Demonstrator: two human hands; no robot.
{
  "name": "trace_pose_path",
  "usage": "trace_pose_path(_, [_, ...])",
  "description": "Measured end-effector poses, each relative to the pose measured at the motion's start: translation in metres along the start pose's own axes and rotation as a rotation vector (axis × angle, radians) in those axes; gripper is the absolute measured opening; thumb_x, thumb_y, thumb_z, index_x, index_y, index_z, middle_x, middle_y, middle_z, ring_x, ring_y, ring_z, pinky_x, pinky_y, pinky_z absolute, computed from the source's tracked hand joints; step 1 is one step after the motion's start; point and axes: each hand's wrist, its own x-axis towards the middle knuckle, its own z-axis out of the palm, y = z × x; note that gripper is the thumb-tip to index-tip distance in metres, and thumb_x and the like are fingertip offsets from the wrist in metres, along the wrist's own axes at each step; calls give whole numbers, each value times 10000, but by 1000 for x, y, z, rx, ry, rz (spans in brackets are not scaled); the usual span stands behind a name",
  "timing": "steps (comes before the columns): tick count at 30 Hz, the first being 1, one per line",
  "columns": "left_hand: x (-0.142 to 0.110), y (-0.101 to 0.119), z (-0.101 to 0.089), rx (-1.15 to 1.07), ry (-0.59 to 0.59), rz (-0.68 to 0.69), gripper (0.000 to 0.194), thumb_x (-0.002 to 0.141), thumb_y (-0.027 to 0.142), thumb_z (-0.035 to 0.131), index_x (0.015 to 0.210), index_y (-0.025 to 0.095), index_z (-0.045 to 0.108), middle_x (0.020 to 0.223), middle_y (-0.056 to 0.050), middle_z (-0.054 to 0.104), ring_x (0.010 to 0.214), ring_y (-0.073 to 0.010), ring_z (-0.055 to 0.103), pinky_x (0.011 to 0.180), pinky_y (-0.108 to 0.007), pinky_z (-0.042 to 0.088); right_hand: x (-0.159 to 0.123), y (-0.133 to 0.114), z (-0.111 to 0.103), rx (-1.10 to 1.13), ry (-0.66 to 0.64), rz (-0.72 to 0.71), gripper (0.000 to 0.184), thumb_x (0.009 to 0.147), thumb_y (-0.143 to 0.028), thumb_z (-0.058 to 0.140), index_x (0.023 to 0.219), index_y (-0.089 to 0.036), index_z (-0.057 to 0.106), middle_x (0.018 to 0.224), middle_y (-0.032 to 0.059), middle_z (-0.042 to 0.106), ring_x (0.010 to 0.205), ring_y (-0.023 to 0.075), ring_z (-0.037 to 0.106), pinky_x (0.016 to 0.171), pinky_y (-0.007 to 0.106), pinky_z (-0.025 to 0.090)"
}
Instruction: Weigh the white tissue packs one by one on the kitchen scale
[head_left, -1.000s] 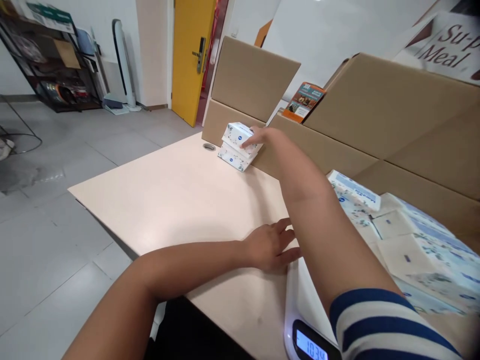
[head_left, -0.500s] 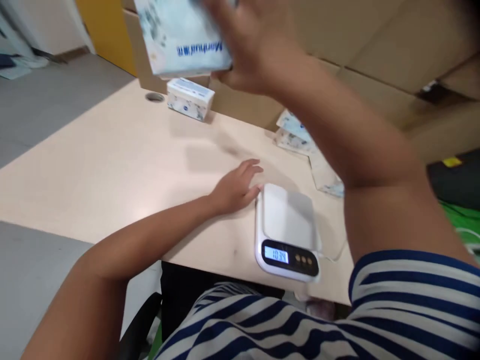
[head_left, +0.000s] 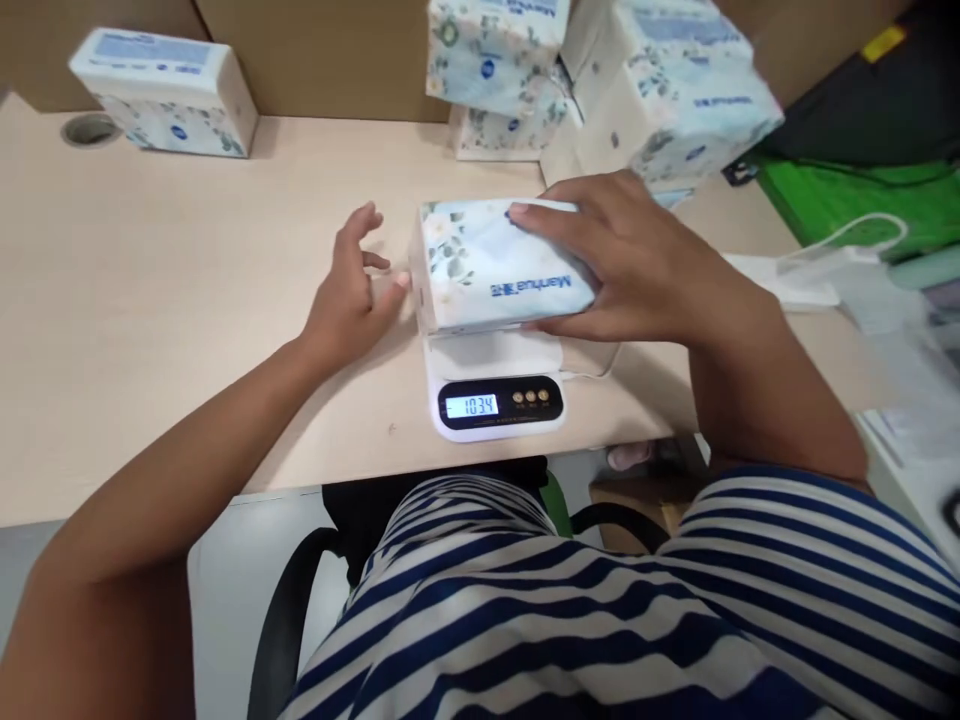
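Tissue pack (head_left: 491, 268): over the scale (head_left: 499, 425), contact unclear; your right hand (head_left: 637, 265) clasps its right end. Your left hand (head_left: 346, 305): loosely spread, just beside the opposite end. Hazards: off-centre release might tip it; grip pressure might skew the reading.

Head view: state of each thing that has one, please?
Scale: on, display lit, apparently 103.4
Held pack: gripped, over the scale, contact unclear
Right hand: closed around held pack
Left hand: open, holding nothing
Back-left pack: standing alone
Back-right packs: piled together
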Motion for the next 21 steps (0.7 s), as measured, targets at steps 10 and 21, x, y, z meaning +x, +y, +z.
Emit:
trace_pose_path(10, [0,14,-15,77,-218,88,631,1058,807,552,1507,363,551,1720,-126,479,1626,-388,500,1134,-554,665,-32,13,16,229,73,7,1068,986,-907,523,1852,-460,86,1950,27,201,1796,473,206,1412,764,354])
trace_pose_path(21, [6,17,-28,134,-271,109,523,1058,615,665,1500,344,600,1664,-136,530,1631,-402,463,1259,-652,587,-39,40,107,599,522,170,1031,967,-1008,274,1827,-503,14,1907,56,317,1687,381,475,1336,668,474])
